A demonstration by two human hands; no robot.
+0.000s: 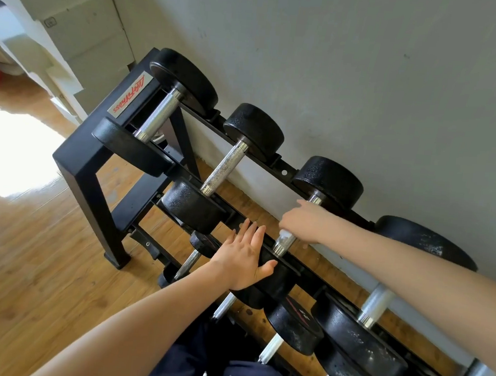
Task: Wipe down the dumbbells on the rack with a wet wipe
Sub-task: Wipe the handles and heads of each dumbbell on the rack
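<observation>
A black two-tier rack (85,155) stands against the wall and holds several black dumbbells with steel handles. My right hand (305,223) is wrapped around the handle (280,248) of the third top-tier dumbbell (330,180). It holds a white wet wipe (286,236) against the steel; only a bit of the wipe shows below my fingers. My left hand (243,256) lies flat with straight fingers on that dumbbell's near head (277,280). The first dumbbell (163,114) and second dumbbell (228,162) sit to the left, and a fourth dumbbell (377,304) to the right.
Smaller dumbbells (291,326) fill the lower tier below my arms. The grey wall (342,61) is right behind the rack. Wood floor (24,258) spreads to the left, with a bright sun patch and white steps (57,51) beyond. My dark trousers show at the bottom.
</observation>
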